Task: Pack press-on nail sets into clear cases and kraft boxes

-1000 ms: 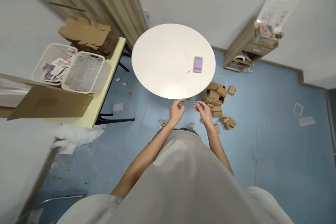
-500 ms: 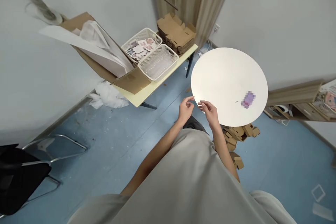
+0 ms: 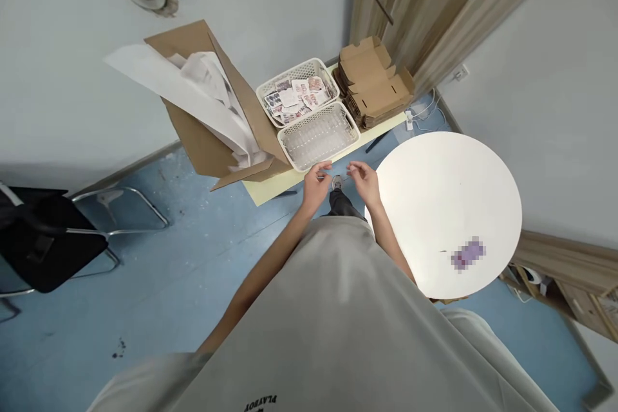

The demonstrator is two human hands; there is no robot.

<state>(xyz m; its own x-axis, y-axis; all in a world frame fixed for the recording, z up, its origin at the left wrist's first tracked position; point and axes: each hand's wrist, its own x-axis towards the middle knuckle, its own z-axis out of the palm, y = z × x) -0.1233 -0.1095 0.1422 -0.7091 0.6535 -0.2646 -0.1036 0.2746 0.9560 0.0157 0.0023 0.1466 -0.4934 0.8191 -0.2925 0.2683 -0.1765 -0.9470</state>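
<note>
My left hand [image 3: 316,188] is held in front of my body, at the near edge of the yellow table [image 3: 270,190]. Its fingers are loosely curved and apart, with nothing visible in them. Level with it, my right hand [image 3: 365,183] hovers by the left rim of the round white table [image 3: 444,187], fingers half bent, also holding nothing I can see. Closest to both hands is a white plastic basket [image 3: 318,137] with a pale bottom. Behind it stands a second white basket [image 3: 322,68] full of small printed packets [image 3: 294,98].
Flattened brown cardboard boxes [image 3: 369,77] are stacked right of the baskets. An open carton [image 3: 193,135] with white wrapping leans at the left. A blurred purple object [image 3: 468,254] lies on the round table. A black chair [image 3: 58,238] stands left, a wooden cabinet [image 3: 410,19] behind.
My view has turned, bringing the baskets nearer to my hands and the round table lower. Both hands have shifted left toward the yellow table, still holding nothing visible.
</note>
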